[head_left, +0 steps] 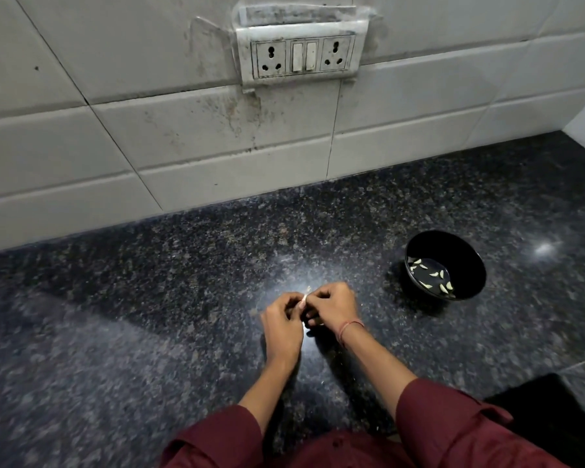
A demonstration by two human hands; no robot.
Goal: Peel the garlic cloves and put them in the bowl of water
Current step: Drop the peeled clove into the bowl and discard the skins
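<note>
- Both hands meet over the dark counter [149, 298], fingertips touching.
- The left hand [282, 327] and right hand [335, 309] each pinch the same pale garlic clove [303, 303], which sits between their curled fingers.
- The black bowl [466, 265] stands well off to the right, with peeled cloves [444, 288] floating in its water.

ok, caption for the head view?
Left hand and right hand pinch a garlic clove; peeled cloves lie in the black bowl.
</note>
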